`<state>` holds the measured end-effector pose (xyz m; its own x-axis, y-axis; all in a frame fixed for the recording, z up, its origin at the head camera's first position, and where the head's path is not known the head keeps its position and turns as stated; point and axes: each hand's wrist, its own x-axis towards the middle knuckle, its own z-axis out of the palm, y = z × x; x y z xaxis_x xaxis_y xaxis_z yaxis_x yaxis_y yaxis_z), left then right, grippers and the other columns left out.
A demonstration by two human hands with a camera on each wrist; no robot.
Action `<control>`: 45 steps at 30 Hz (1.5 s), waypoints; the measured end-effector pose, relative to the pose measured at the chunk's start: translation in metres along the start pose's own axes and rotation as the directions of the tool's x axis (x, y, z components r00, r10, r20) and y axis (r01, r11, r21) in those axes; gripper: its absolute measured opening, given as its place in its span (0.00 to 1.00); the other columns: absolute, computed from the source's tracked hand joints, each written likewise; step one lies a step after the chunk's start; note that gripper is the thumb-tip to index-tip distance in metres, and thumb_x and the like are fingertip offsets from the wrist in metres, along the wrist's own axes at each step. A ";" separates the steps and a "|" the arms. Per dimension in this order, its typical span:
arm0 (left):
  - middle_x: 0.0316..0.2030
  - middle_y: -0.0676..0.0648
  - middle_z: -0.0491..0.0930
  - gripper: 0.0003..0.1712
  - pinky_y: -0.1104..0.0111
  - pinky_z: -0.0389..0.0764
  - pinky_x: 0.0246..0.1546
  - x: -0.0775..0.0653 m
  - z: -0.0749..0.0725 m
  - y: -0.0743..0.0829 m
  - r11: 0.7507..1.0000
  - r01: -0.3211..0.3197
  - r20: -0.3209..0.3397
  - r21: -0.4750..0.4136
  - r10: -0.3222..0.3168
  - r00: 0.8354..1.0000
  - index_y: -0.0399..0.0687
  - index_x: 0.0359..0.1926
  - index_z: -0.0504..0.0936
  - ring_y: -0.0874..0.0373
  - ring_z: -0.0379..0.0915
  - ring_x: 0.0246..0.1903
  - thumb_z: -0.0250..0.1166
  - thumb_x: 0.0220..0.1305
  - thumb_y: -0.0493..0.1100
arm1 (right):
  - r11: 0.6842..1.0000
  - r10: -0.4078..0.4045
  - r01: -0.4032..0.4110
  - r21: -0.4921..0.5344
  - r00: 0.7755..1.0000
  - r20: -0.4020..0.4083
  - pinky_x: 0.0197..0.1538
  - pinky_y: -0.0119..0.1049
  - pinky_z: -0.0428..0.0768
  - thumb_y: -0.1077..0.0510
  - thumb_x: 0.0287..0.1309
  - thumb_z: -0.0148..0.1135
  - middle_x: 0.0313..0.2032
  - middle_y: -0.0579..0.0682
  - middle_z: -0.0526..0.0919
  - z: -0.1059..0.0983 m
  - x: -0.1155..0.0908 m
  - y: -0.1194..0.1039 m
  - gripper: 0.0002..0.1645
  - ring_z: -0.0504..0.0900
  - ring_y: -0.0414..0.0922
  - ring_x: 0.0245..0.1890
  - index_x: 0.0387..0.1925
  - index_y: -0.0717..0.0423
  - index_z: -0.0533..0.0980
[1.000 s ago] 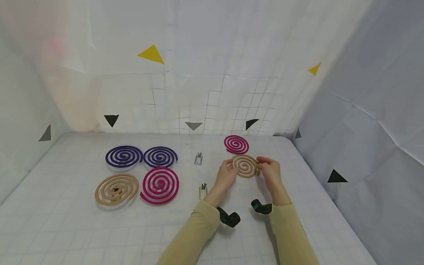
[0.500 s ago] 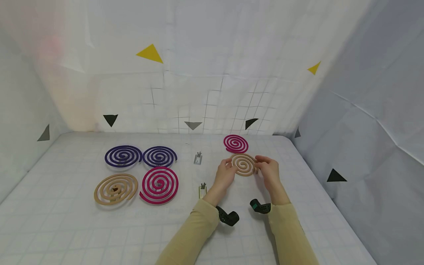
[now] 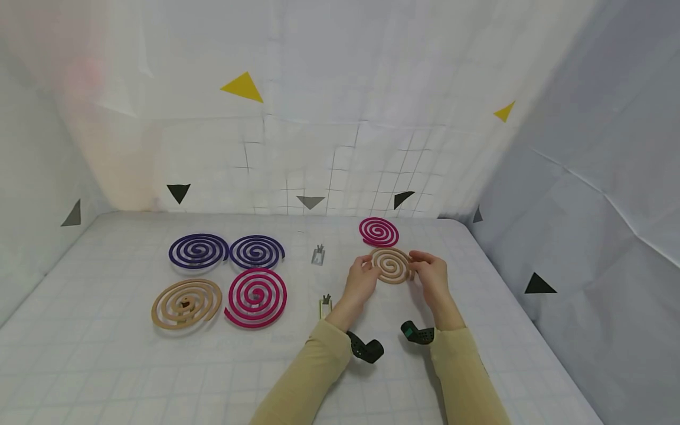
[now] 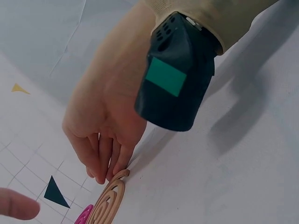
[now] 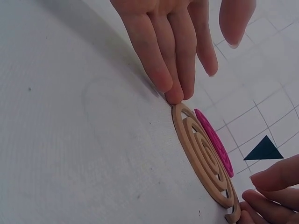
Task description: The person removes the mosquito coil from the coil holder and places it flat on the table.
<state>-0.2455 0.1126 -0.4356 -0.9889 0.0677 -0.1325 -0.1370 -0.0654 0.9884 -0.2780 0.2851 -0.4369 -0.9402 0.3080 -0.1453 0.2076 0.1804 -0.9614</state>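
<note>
Since the frame half a second ago I note no clear displacement of hands or coil, only a slight shift of the whole scene. Head view: the tan coil sits between two separated hands at the white table, left hand on its left rim, right hand on its right; table contact unclear. Just behind it, a small magenta coil; well left, two purple coils and a large magenta coil. Left wrist view: the right hand's fairly straight fingers reach the tan coil's outer end. Right wrist view: the left hand's straight fingers touch its opposite rim.
</note>
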 end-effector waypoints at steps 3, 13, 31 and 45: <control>0.68 0.31 0.67 0.33 0.54 0.68 0.69 0.000 0.000 0.000 1.000 0.000 0.005 -0.006 0.000 1.000 0.35 0.67 0.67 0.42 0.64 0.69 0.56 0.59 0.37 | 1.000 -0.008 0.008 0.007 1.000 -0.004 0.66 0.41 0.69 0.70 0.60 0.54 0.64 0.63 0.73 0.000 -0.001 0.000 0.29 0.69 0.51 0.66 0.65 0.67 0.71; 0.68 0.32 0.68 0.33 0.54 0.70 0.68 -0.002 -0.001 0.002 1.000 -0.011 0.027 -0.006 0.011 1.000 0.36 0.68 0.66 0.42 0.66 0.68 0.57 0.62 0.37 | 1.000 -0.025 0.025 -0.001 1.000 -0.004 0.71 0.48 0.66 0.69 0.61 0.55 0.66 0.62 0.71 0.000 -0.005 -0.006 0.30 0.66 0.53 0.68 0.66 0.64 0.70; 0.71 0.37 0.66 0.31 0.53 0.68 0.70 -0.039 -0.075 0.051 0.974 -0.203 0.086 0.101 0.195 0.977 0.42 0.71 0.66 0.44 0.64 0.70 0.57 0.67 0.36 | 0.978 -0.164 0.146 0.149 0.980 0.116 0.55 0.26 0.78 0.71 0.63 0.57 0.63 0.60 0.76 0.025 -0.047 -0.059 0.27 0.73 0.51 0.66 0.64 0.63 0.73; 0.71 0.41 0.68 0.27 0.66 0.67 0.70 -0.075 -0.201 0.056 0.964 -0.212 0.044 0.159 0.208 0.977 0.41 0.72 0.64 0.49 0.65 0.70 0.52 0.75 0.35 | 0.967 -0.251 0.222 0.123 0.912 0.325 0.63 0.45 0.78 0.71 0.61 0.60 0.62 0.59 0.78 0.085 -0.090 -0.060 0.28 0.75 0.55 0.64 0.63 0.61 0.74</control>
<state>-0.1909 -0.0963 -0.3853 -0.9922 0.0967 0.0792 0.0872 0.0807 0.9929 -0.2284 0.1673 -0.3854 -0.9971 -0.0685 0.0329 -0.0415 0.1282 -0.9909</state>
